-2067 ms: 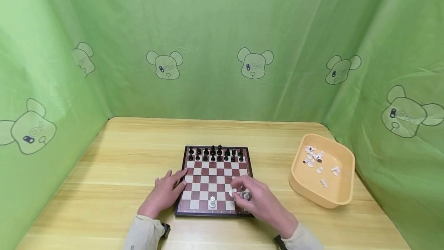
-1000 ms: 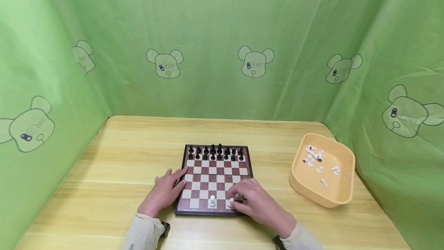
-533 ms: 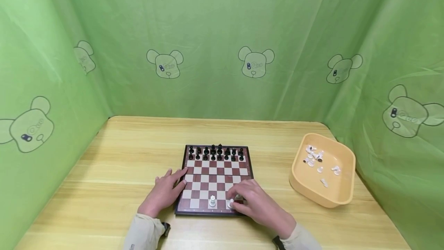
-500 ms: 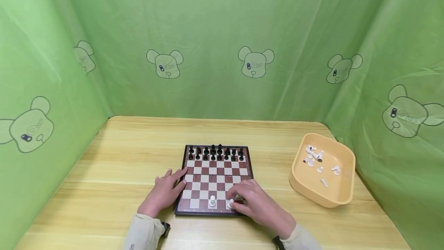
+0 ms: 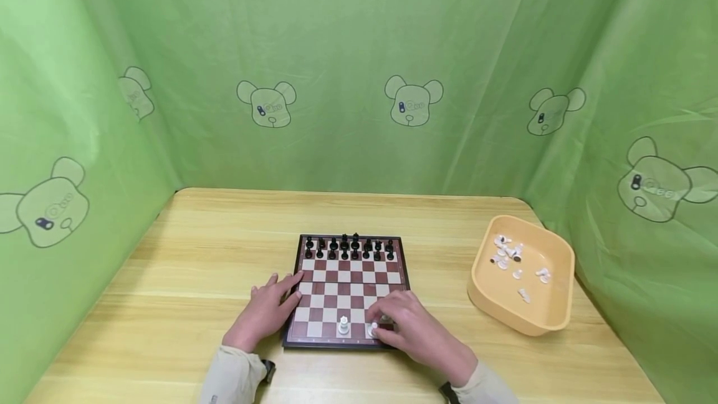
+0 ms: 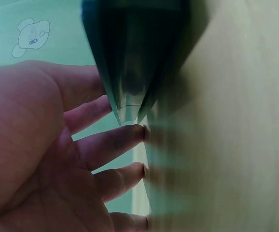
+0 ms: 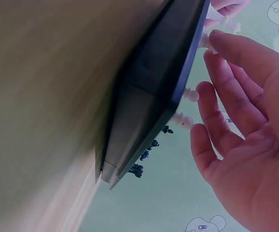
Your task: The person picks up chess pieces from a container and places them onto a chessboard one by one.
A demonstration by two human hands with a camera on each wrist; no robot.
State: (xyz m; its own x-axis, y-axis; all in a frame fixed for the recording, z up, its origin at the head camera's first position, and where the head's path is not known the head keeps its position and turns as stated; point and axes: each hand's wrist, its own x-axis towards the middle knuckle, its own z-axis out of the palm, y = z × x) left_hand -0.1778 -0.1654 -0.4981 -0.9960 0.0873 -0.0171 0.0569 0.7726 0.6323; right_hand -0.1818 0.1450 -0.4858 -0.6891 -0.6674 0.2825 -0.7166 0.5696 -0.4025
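A white piece is pinched between thumb and forefinger of the right hand, over the near rows of the chessboard; whether its base is seated can't be told. The remaining right fingers are loosely spread, nothing held. Main risk: two other white pieces are placed just beside the ring and little fingertips and could be toppled by a careless swing or lift. The crowned white piece, left of the pinching fingers, could likewise be tipped by a sideways nudge. Off-square seating is possible, the foot being partly masked by the fingers. Board could be shifted by a hard push; the left hand is laid at its left edge, fingers splayed, nothing gripped. Pieces: smooth, plastic-looking, round-based. Board: flat, dark-rimmed, seamed across the middle, squared in brown and cream. Worktop: pale, wood-grained. Beyond the fingers, black pieces are lined up in two rows. Well right of the right fingers, loose pieces are held in a round-cornered orange tub.
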